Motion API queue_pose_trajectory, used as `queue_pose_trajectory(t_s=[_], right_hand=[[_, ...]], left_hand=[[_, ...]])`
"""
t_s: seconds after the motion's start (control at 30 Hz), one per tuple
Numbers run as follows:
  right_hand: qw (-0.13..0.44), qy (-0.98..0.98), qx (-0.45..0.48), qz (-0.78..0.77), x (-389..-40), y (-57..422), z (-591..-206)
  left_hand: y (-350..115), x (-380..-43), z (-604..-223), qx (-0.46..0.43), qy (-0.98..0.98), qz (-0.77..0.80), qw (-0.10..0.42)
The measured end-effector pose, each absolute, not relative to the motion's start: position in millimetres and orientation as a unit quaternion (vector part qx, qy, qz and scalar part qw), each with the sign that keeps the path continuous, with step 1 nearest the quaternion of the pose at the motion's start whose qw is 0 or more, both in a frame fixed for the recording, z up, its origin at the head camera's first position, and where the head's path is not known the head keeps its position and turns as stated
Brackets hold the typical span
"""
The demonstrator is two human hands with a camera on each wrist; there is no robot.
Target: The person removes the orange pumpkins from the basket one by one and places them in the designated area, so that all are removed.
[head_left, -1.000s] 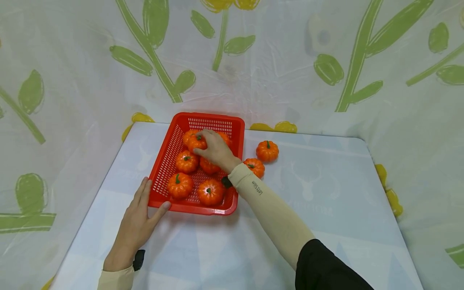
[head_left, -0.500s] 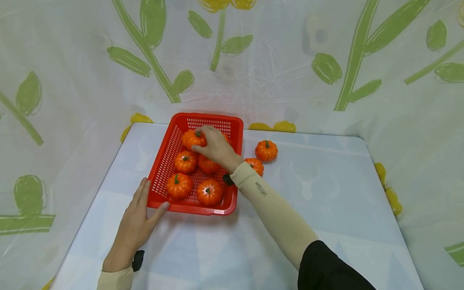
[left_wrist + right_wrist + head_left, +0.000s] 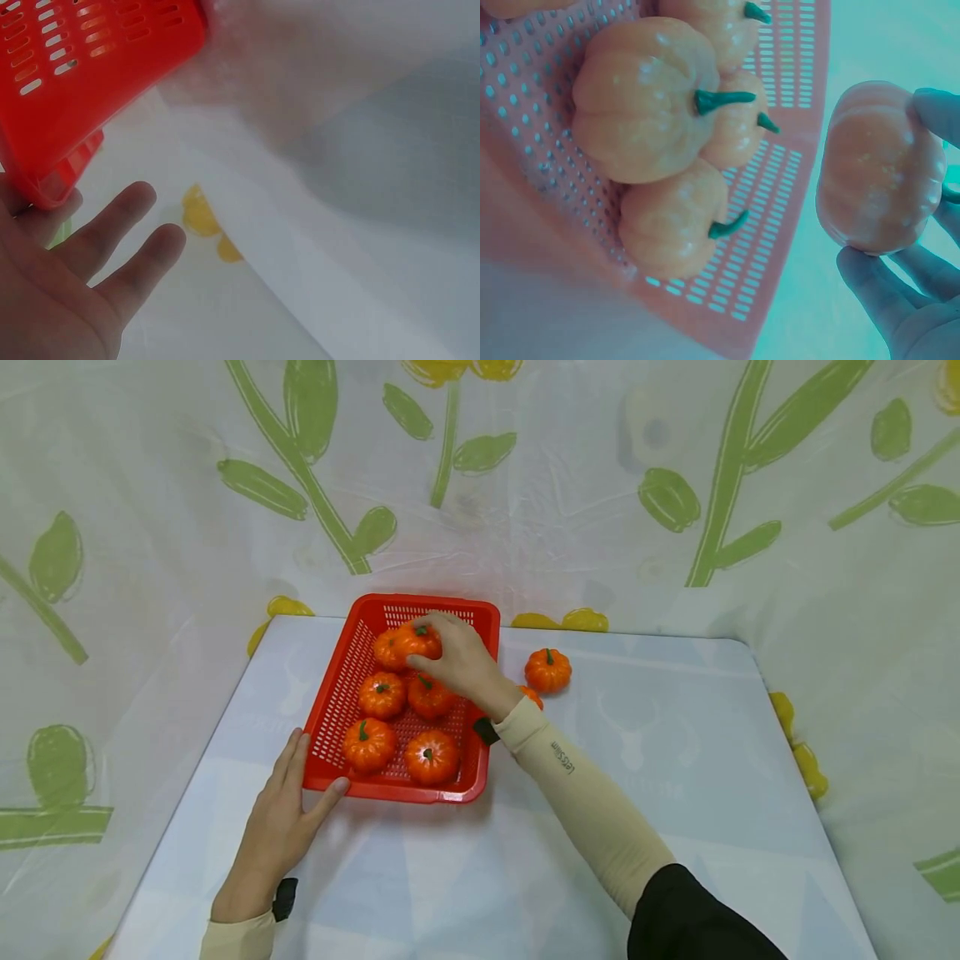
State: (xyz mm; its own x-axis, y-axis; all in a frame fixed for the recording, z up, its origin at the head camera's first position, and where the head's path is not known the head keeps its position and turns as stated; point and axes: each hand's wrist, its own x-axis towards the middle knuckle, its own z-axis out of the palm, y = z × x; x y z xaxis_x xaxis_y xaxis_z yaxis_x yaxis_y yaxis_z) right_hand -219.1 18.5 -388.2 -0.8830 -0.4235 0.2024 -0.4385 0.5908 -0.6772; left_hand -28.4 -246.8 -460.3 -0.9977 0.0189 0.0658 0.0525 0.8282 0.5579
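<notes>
A small orange toy pumpkin (image 3: 417,642) with a green stem is pinched between the thumb and fingers of my right hand (image 3: 462,664), over the back part of the red plastic basket (image 3: 330,693). The right wrist view shows this pumpkin (image 3: 877,176) between the fingertips, with the basket to its left. Several similar pumpkins sit in the basket, among them a front-left one (image 3: 370,745) and a front-right one (image 3: 432,757). My left hand (image 3: 277,818) rests at the basket's front-left corner with fingers extended; in the left wrist view the corner overlaps the fingers (image 3: 124,217).
To the right of the basket, a loose pumpkin (image 3: 548,671) stands on the pale patterned table (image 3: 637,752). Another pumpkin (image 3: 532,697) is mostly covered by the right wrist. A plastic sheet (image 3: 555,502) with green leaf prints hangs behind the table.
My right hand has lifted its pumpkin slightly and drawn it to the right. The pumpkin beneath the hand shows more, the loose one by the sleeve less. My left hand stays at the corner.
</notes>
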Motion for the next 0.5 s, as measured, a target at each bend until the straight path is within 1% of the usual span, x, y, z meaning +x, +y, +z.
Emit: queue_pose_trajectory(t_s=[0.2, 0.5], right_hand=[[0.027, -0.892, 0.226, 0.391, -213.4, 31.6, -384.1], [0.071, -0.884, 0.228, 0.402, -202.1, 50.5, -380.5]], left_hand=[[-246.4, -28.8, -460.4, -0.015, -0.956, -0.292, 0.025], [-245.3, -27.7, -458.6, -0.012, -0.955, -0.294, 0.02]])
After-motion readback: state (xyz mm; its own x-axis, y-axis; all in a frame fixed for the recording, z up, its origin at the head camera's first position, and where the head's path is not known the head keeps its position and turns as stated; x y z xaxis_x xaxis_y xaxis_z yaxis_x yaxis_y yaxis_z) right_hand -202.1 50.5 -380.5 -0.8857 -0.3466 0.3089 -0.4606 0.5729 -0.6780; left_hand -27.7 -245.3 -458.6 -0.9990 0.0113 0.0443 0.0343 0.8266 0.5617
